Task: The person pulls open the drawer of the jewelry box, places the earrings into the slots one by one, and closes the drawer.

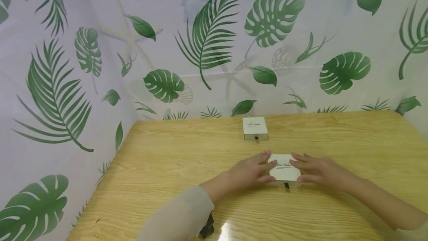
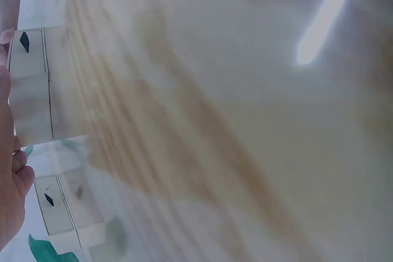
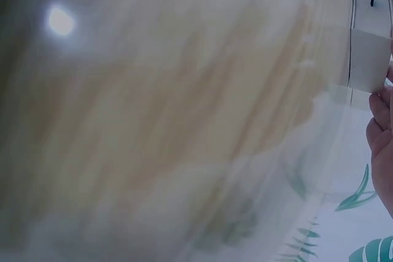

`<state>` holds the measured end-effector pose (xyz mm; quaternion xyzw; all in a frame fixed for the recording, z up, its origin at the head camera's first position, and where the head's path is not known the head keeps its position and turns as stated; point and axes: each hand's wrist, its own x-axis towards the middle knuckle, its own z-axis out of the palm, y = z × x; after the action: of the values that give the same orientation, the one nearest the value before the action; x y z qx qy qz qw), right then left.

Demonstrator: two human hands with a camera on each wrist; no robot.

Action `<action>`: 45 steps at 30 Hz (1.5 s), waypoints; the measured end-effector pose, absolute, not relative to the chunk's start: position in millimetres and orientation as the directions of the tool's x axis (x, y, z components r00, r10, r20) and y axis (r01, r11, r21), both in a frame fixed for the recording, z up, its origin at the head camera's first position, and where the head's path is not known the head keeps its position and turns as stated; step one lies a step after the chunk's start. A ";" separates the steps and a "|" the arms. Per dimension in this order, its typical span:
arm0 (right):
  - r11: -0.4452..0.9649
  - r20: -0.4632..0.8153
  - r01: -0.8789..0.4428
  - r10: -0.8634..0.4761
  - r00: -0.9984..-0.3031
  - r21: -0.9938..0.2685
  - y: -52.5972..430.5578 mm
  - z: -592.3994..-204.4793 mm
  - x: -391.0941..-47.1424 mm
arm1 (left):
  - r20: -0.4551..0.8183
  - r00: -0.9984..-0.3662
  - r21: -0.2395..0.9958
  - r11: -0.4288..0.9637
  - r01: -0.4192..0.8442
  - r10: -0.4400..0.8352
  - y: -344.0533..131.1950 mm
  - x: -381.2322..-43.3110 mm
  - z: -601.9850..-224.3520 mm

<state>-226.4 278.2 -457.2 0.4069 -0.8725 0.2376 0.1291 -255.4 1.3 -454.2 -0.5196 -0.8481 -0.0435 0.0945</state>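
A small white drawer box [image 1: 284,172] with dark lettering on its lid and a black ribbon tab at the front lies on the table between both hands. My left hand [image 1: 249,172] touches its left side, with one fingertip on the lid and the thumb near the front corner. On the opposite side my right hand [image 1: 321,170] rests its extended fingers against the box and over the lid's right edge. The left wrist view shows the box front [image 2: 31,84] by the left fingers; the right wrist view shows its front [image 3: 370,41] too.
A second, similar white box [image 1: 255,128] stands farther back on the wooden table [image 1: 167,137]. Two tiny shiny pieces lie to the left, one [image 1: 200,161] right of the other [image 1: 178,163]. A leaf-printed curtain [image 1: 214,47] borders the table's back and left.
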 end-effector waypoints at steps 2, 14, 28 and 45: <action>0.547 0.436 -0.784 -0.654 -0.619 -0.292 275.5 -457.4 -228.1 | 0.224 -0.432 -0.036 0.451 0.892 0.874 -1.6 -256.0 -454.3; 0.503 0.437 -0.814 -0.687 -0.580 -0.289 253.4 -458.5 -237.3 | 0.116 -0.519 0.038 0.518 0.854 0.847 -23.1 -255.1 -450.0; 0.452 0.455 -0.842 -0.708 -0.540 -0.296 231.9 -456.2 -243.2 | 0.062 -0.556 0.127 0.546 0.828 0.829 -44.9 -254.6 -446.7; 0.446 0.446 -0.842 -0.714 -0.540 -0.305 220.9 -453.5 -243.9 | 0.101 -0.552 0.134 0.538 0.832 0.828 -55.4 -258.3 -451.7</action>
<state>-243.9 220.9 -453.5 0.4627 -0.8407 0.2511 0.1271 -258.3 -55.4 -451.7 -0.4733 -0.8769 -0.0833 0.0125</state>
